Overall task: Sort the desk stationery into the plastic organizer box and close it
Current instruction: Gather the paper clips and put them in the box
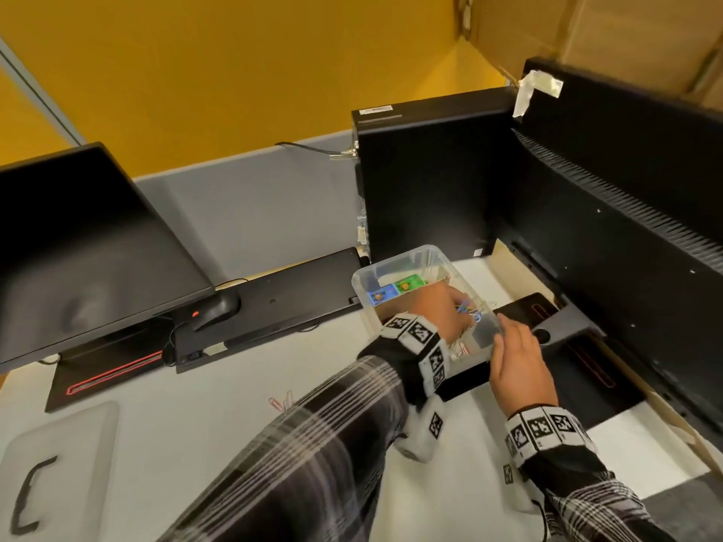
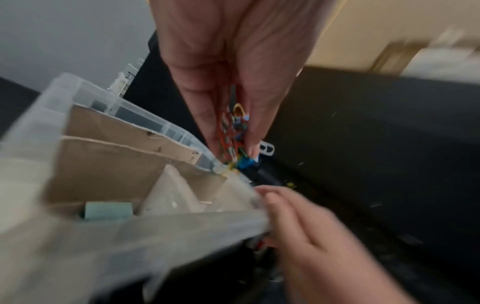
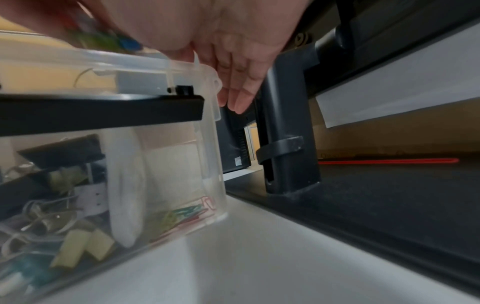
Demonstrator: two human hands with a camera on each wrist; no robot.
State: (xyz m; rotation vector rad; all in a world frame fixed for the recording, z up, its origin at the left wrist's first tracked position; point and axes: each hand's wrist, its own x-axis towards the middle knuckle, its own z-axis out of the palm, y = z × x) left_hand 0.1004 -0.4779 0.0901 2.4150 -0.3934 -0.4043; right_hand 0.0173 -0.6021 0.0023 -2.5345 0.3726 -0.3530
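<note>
The clear plastic organizer box (image 1: 395,264) stands lidless on the white desk between two monitors. My left hand (image 1: 463,307) hovers over its near right part and pinches a bunch of coloured paper clips (image 1: 469,309); the left wrist view shows the paper clips (image 2: 231,133) between the fingertips of that hand (image 2: 233,152), just above the box rim (image 2: 145,115). My right hand (image 1: 504,326) rests against the box's near right corner with fingers straight (image 3: 237,102). More paper clips (image 3: 187,214) lie in the box's corner compartment, behind the box's clear wall (image 3: 155,61).
The box's lid (image 1: 58,463) with a black handle lies at the near left. A few loose paper clips (image 1: 281,402) sit on the desk. A monitor base (image 1: 567,365) is right of the box, a black tower (image 1: 422,181) behind it, and cardboard dividers (image 2: 116,160) inside.
</note>
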